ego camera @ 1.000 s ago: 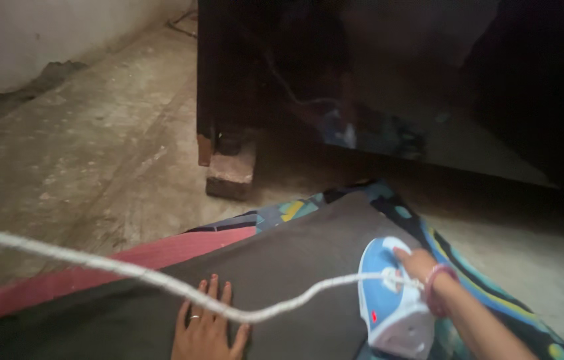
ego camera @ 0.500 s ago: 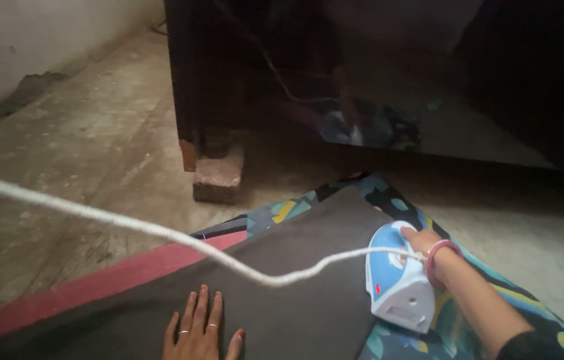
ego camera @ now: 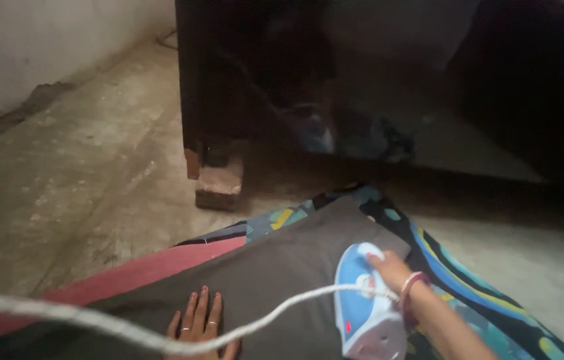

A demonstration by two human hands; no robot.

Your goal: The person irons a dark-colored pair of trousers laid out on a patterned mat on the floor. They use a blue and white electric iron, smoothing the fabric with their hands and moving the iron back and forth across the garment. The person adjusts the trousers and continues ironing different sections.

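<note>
Iron [ego camera: 362,303], blue and white with a small red light on its side, sits on dark grey cloth [ego camera: 282,267] at about five o'clock in the head view, its pointed end aimed toward twelve. The right hand [ego camera: 389,270] grips the handle from the three o'clock side, fingers curled around it, a pink bangle [ego camera: 407,288] at the wrist. A white braided cord [ego camera: 162,337] leaves the back of the handle and sags toward nine o'clock, crossing in front of the left hand [ego camera: 201,327]. That hand lies flat on the grey cloth at six o'clock, palm down, fingers straight and close together with the thumb held out; two fingers carry rings. The grey cloth is spread over a patterned blanket [ego camera: 442,260] in teal, black and yellow, whose edge shows at one to four o'clock of the iron. A red strip of fabric [ego camera: 129,277] borders the grey cloth toward nine o'clock. Beyond lies bare concrete floor [ego camera: 82,167]. At twelve o'clock stands dark wooden furniture [ego camera: 362,80], one leg propped on a brick [ego camera: 219,187].
</note>
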